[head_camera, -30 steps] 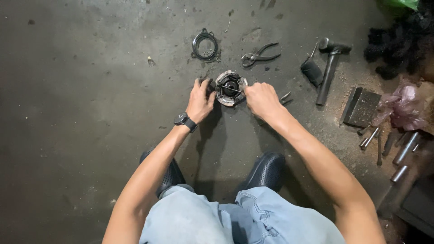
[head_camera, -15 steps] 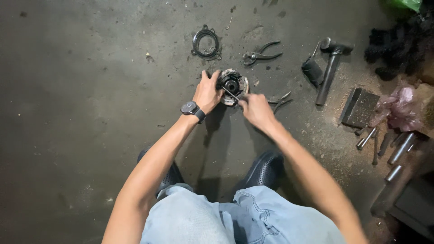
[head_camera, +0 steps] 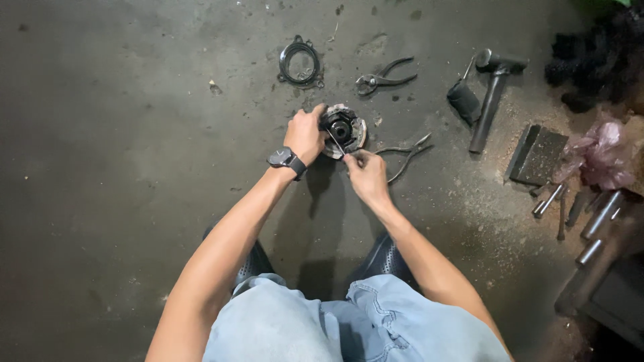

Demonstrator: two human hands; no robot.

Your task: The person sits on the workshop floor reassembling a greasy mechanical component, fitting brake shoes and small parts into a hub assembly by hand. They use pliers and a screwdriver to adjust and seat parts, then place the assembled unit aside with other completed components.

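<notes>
Knees in pale jeans (head_camera: 349,328) fill the bottom edge, dark shoes (head_camera: 382,258) planted on the concrete floor (head_camera: 134,167). Person squatting.

Right hand (head_camera: 365,175), nearest: fingers pinched together on a thin dark rod-like tool (head_camera: 334,141), tip angled up-left into the centre of the part. Left hand (head_camera: 305,133), black wristwatch (head_camera: 287,159) on that wrist: fingers wrapped and closed on the left rim of a round metal assembly (head_camera: 345,129), which sits on the floor just beyond the right fingertips.

Just right of the right fingers: slim pliers (head_camera: 406,151), lying open. Beyond the left fingers: dark ring-shaped gasket or plate (head_camera: 299,64); to its right, second pliers (head_camera: 384,77). Well right of both hands: hammer (head_camera: 493,94), small dark roll (head_camera: 464,102) beside it, flat dark block (head_camera: 540,155), several metal cylinders (head_camera: 594,218), pink crumpled bag (head_camera: 600,154).

Risk, as judged: the tool could slip out of the centre and jab the left fingers, since they brace close to its tip. A small clip or spring, if under load, could fly off onto gritty, speckled floor and be hard to find.

Unclear: what the tool engages inside the hub; the left palm covers that side. Tool type not certain. Objects at far right cut by the edge and shadowed.
</notes>
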